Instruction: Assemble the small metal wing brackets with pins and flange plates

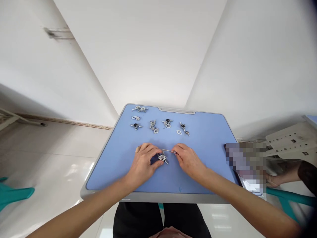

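Note:
Near the middle of the blue tabletop, my left hand (145,159) pinches a small metal part with a flat two-eared plate (162,158) between thumb and fingers. My right hand (186,158), to its right, has its fingers closed on the end of a thin metal rod (168,150). The rod's other end reaches over to the metal part, where a short upright piece stands. Beyond my hands lie similar metal parts with black round centres, one at left (135,125) and one at right (183,126), and a loose flat gasket (179,132).
More small metal parts (141,109) lie at the table's far left corner. A phone-like device, partly blurred out, rests along the right edge of the blue table (158,197). A person's foot (273,179) shows at right, near a teal stool (292,198).

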Tool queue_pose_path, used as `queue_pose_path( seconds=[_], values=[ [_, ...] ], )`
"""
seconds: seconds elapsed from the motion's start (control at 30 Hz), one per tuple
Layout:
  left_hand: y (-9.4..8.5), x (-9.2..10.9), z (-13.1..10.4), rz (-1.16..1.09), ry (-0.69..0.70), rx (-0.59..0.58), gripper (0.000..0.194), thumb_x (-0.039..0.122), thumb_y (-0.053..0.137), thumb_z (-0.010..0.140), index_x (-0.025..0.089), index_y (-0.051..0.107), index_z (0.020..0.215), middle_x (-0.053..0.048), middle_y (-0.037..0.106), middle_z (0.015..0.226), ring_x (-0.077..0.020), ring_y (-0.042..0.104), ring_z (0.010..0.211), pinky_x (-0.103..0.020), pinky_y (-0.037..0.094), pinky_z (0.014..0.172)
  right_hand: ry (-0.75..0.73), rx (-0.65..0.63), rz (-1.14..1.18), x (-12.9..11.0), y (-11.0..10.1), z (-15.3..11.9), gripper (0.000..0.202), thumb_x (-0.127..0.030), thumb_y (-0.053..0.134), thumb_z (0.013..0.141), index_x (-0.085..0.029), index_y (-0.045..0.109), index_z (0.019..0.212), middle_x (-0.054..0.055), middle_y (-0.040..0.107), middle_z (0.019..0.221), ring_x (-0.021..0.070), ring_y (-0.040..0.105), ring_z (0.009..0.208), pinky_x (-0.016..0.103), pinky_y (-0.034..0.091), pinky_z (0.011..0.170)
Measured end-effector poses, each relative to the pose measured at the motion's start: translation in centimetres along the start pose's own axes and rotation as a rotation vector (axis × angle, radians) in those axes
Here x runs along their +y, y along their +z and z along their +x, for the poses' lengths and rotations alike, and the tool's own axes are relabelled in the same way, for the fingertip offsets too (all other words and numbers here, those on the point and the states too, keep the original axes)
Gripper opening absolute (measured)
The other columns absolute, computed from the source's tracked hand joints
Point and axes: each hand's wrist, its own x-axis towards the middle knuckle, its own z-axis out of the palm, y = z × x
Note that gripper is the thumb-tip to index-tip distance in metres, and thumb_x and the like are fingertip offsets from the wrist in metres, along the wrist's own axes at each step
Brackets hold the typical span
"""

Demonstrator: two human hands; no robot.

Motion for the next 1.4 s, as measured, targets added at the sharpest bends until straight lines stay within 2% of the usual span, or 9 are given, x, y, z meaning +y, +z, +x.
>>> queue_pose_path(
  seconds=[0.17, 0.33, 0.53, 0.73, 0.9, 1.0, 1.1, 1.2, 1.4],
  values=[
    [-1.0, 0.1, 0.4, -0.05, 0.018, -0.053, 0.051, 0.017, 0.079, 0.074, 0.024, 0.057, 0.119, -0.002, 0.067, 0.108, -0.0255, 0.053, 0.104, -0.039, 0.037, 0.086, -0.05, 0.073, 0.124, 0.2, 0.3, -0.5, 0.028, -0.007, 0.047, 0.089, -0.02, 0.067, 0.102, 0.007, 0.067, 0.111, 0.0194, 0.062, 0.102, 0.036, 0.051, 0.088],
    [-1.5, 0.0, 1.1, -0.074, 0.119, -0.113, 0.042, 0.015, 0.078, 0.076, 0.025, 0.06, 0.113, -0.001, 0.067, 0.105, -0.0237, 0.052, 0.102, -0.038, 0.037, 0.085, 0.12, 0.035, 0.392, -0.4, -0.6, -0.7, 0.031, -0.021, 0.048, 0.091, -0.024, 0.068, 0.114, 0.007, 0.063, 0.128, 0.0227, 0.062, 0.113, 0.035, 0.056, 0.081],
    [-1.2, 0.1, 1.5, -0.106, 0.204, -0.151, 0.019, 0.018, 0.068, 0.086, 0.022, 0.063, 0.104, -0.001, 0.067, 0.093, -0.019, 0.054, 0.09, -0.035, 0.038, 0.082, 0.198, -0.006, 0.788, -0.1, -0.9, 0.1, 0.034, -0.032, 0.052, 0.091, -0.024, 0.067, 0.12, 0.004, 0.059, 0.136, 0.0229, 0.05, 0.13, 0.042, 0.044, 0.107],
    [-1.5, 0.1, 1.0, -0.065, 0.189, -0.116, 0.026, 0.017, 0.063, 0.09, 0.02, 0.058, 0.115, -0.002, 0.067, 0.089, -0.0181, 0.054, 0.084, -0.035, 0.039, 0.081, 0.246, -0.031, 1.038, -0.1, 0.0, 0.0, 0.038, -0.043, 0.053, 0.092, -0.027, 0.065, 0.124, 0.003, 0.059, 0.137, 0.0233, 0.051, 0.13, 0.045, 0.04, 0.11],
    [-1.4, 0.4, 0.6, 0.021, 0.149, -0.064, 0.028, 0.02, 0.067, 0.088, 0.018, 0.057, 0.114, -0.001, 0.066, 0.084, -0.0184, 0.055, 0.082, -0.035, 0.04, 0.079, 0.173, 0.089, 1.02, -0.5, 1.1, -0.1, 0.031, -0.036, 0.052, 0.093, -0.028, 0.066, 0.119, 0.003, 0.061, 0.133, 0.0195, 0.05, 0.129, 0.039, 0.039, 0.109],
    [-1.5, 0.5, 0.3, 0.029, 0.107, -0.067, 0.033, 0.024, 0.068, 0.087, 0.019, 0.055, 0.117, -0.004, 0.067, 0.095, -0.0208, 0.056, 0.089, -0.035, 0.041, 0.079, 0.158, 0.202, 0.976, -0.5, 1.1, -0.2, 0.028, -0.032, 0.051, 0.092, -0.026, 0.068, 0.114, 0.004, 0.061, 0.128, 0.017, 0.059, 0.113, 0.032, 0.049, 0.095],
    [-1.8, 0.5, -0.1, -0.028, 0.074, -0.091, 0.034, 0.022, 0.062, 0.09, 0.021, 0.052, 0.122, -0.005, 0.067, 0.104, -0.0212, 0.056, 0.095, -0.036, 0.042, 0.081, 0.198, 0.257, 0.845, -0.6, 1.1, -1.0, 0.023, -0.031, 0.05, 0.091, -0.023, 0.069, 0.102, 0.002, 0.066, 0.09, 0.0114, 0.059, 0.071, 0.023, 0.049, 0.062],
    [-2.0, 0.5, -0.2, -0.039, 0.022, -0.097, 0.024, 0.021, 0.061, 0.09, 0.022, 0.055, 0.113, -0.004, 0.067, 0.101, -0.0216, 0.056, 0.095, -0.037, 0.041, 0.081, 0.264, 0.157, 0.681, -1.1, 2.1, -2.4, 0.018, -0.033, 0.053, 0.09, -0.022, 0.067, 0.089, -0.007, 0.048, 0.05, 0.009, 0.04, 0.043, 0.021, 0.033, 0.042],
    [-1.9, 0.4, 0.2, 0.006, -0.018, -0.1, 0.013, 0.028, 0.069, 0.085, 0.025, 0.067, 0.097, -0.002, 0.068, 0.095, -0.0215, 0.054, 0.093, -0.038, 0.038, 0.08, 0.05, 0.237, 0.212, -1.6, 4.9, -3.6, 0.016, -0.033, 0.057, 0.091, -0.023, 0.069, 0.091, -0.002, 0.069, 0.063, 0.0132, 0.059, 0.053, 0.025, 0.034, 0.053]
  ],
)
